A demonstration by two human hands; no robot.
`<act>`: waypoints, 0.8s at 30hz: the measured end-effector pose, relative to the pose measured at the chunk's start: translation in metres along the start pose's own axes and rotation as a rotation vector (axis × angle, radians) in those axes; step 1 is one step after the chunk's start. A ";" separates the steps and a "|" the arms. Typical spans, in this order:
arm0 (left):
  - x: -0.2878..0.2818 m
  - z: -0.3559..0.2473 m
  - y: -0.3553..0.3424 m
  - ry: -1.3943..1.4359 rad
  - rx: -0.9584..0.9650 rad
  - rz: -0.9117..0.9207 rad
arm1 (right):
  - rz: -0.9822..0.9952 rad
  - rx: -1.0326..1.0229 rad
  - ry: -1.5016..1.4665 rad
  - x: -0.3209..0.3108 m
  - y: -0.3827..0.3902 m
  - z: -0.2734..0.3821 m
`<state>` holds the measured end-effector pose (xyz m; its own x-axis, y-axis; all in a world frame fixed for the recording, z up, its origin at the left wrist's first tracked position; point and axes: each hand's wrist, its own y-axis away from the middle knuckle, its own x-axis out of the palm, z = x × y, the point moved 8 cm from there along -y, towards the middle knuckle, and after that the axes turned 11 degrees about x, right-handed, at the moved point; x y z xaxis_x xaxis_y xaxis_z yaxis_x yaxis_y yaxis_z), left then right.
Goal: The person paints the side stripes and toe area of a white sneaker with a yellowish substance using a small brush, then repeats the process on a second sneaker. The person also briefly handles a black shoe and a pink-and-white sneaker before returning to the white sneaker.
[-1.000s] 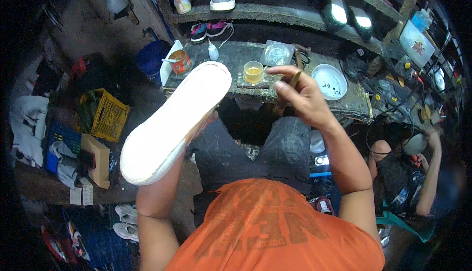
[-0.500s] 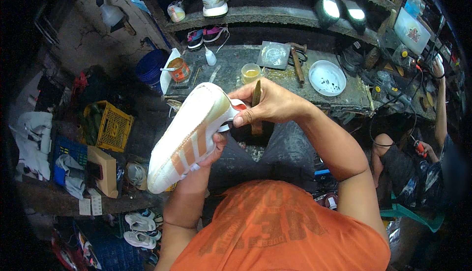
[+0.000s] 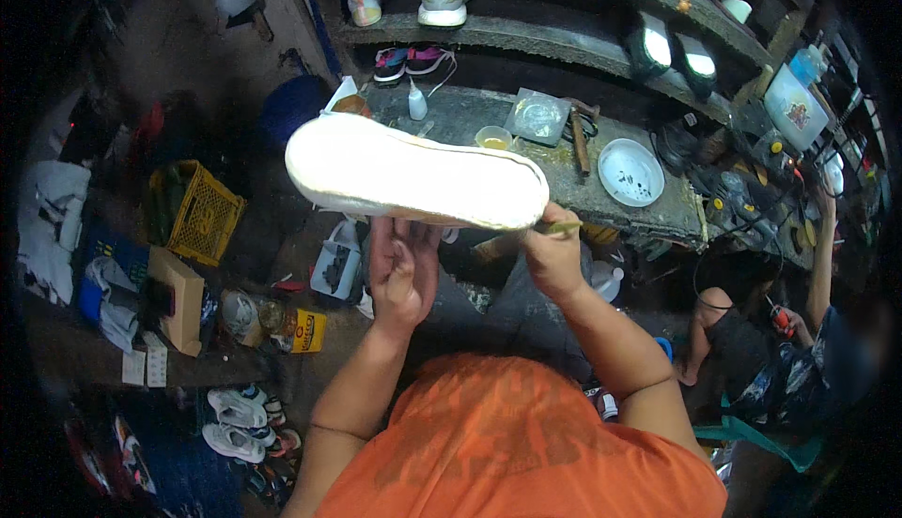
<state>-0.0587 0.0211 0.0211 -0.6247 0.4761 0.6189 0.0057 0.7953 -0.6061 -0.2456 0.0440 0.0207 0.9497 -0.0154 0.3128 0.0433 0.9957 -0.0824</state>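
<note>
A pale shoe (image 3: 413, 170) hangs over the bench's near edge, its long white underside toward me. Its rounded ends point left and right. My right hand (image 3: 554, 260) is closed at the right end, with a thin olive-brown stick-like tool (image 3: 564, 227) sticking out of the same grip. Below the shoe's lower edge, my left hand (image 3: 404, 274) has its palm turned up and fingers stretched toward it. The fingertips pass behind the shoe, so whether they bear any weight I cannot tell.
On the bench (image 3: 601, 208) are a cup of yellowish liquid (image 3: 493, 139), a hammer (image 3: 580, 142), a white bowl (image 3: 630, 172) and a squeeze bottle (image 3: 417, 103). Shoes line the shelves (image 3: 554, 37). A yellow crate (image 3: 209, 213) stands left; another person (image 3: 770, 330) sits at right.
The shoe has swung from a steep slant to nearly level, and its underside has turned toward me. My left hand's fingers have straightened; my right hand has moved to the shoe's right end.
</note>
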 end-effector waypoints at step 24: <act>-0.092 -0.006 0.022 0.024 -0.409 -0.416 | -0.181 -0.078 1.322 -0.069 -0.183 0.001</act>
<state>0.0032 -0.0033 -0.0459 -0.6214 0.0975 0.7774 0.0676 0.9952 -0.0707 -0.3190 -0.1375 0.0152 0.5113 -0.2669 -0.8169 0.1751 0.9630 -0.2050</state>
